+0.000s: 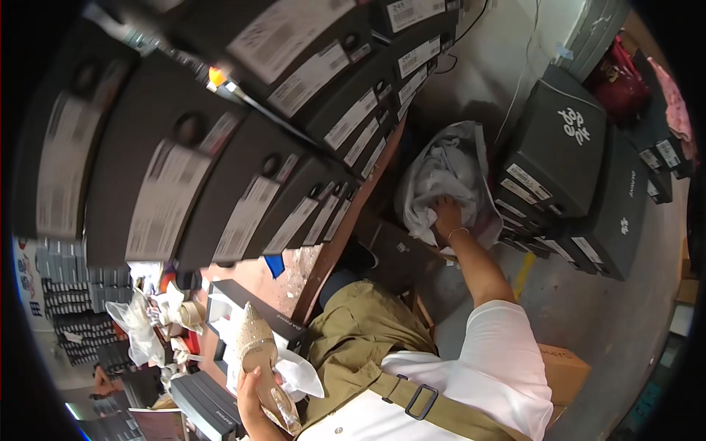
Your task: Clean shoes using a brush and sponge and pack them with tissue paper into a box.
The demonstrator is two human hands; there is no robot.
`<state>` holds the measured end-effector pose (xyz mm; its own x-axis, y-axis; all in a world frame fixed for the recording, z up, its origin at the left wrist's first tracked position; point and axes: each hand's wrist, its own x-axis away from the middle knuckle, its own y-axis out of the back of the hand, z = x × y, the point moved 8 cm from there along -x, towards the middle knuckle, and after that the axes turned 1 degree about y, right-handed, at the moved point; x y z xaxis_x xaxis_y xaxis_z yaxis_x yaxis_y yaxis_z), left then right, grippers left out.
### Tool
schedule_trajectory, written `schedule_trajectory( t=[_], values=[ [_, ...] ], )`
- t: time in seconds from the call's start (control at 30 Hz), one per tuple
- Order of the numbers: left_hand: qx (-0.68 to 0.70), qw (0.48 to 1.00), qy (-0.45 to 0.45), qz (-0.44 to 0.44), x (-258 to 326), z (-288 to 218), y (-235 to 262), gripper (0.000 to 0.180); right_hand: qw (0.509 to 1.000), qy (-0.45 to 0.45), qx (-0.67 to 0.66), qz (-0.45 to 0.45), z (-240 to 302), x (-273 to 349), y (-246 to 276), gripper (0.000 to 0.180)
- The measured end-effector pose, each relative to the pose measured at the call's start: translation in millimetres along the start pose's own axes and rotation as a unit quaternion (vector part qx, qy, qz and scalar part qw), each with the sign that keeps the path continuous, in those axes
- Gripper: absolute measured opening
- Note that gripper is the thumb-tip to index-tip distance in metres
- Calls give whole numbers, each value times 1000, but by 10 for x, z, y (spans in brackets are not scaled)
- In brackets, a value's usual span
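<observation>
My left hand (254, 400) is closed around a glittery, pale gold pointed shoe (256, 345), toe upward. White wrapping paper (300, 375) lies against the shoe's side, and an opened dark shoebox (268, 317) is just beyond it. At the end of my outstretched arm, my right hand (447, 214) is inside a clear plastic bag (479, 158) filled with crumpled white paper (450, 170). Its knuckles show, but the fingertips are sunk in the paper, so their grip is hidden.
Stacked dark shoeboxes (250, 213) with white labels rise close by on the left, above a reddish table (298, 275). More dark shoeboxes (551, 147) stand right of the bag. A brown carton (562, 371) sits behind my right elbow. White bundles (140, 327) lie at far left.
</observation>
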<state>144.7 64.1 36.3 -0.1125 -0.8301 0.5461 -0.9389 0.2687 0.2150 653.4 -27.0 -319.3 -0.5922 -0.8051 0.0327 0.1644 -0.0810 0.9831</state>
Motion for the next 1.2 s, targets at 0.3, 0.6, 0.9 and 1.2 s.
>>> schedule_trajectory(
  t=[0.3,0.6,0.9,1.2],
  values=[
    [-39,997,61,-37,-187,-261,-549,37,989,-74,-27,125,-362,-222,-1197,34],
    [-10,995,85,-49,-292,-201,-528,35,956,-104,9,273,-355,-460,-1310,32],
    [344,931,108,-54,-355,391,-87,35,959,76,4,273,-118,-213,33,27],
    [234,960,-141,66,-527,102,-52,42,732,437,-498,156,3348,1084,3192,44]
  ],
)
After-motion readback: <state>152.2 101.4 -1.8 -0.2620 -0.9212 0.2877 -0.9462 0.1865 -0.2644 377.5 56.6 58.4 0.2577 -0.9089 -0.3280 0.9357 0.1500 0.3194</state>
